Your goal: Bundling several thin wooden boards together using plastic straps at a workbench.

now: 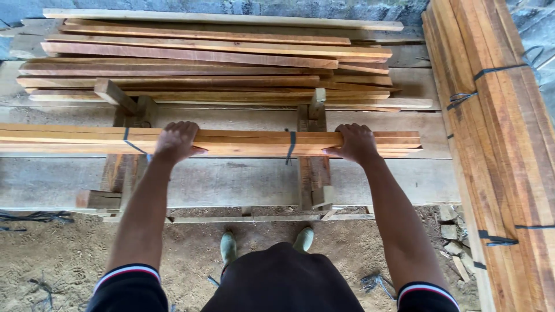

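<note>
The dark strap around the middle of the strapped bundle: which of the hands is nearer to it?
Right. The right hand grips the bundle just right of the dark strap; the left hand grips it much farther to the left.

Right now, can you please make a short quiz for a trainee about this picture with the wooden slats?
1. True or false: both hands rest on the same strapped bundle of slats.
2. Multiple choice: where is the large strapped stack of planks? A) at the person's left; B) at the person's right; C) under the bench.
3. What lies behind the bundle, nearer to the wall?

Key
1. True: the left hand and the right hand both grip it from above.
2. B.
3. A loose pile of slats, lying on the plank bench.
</note>
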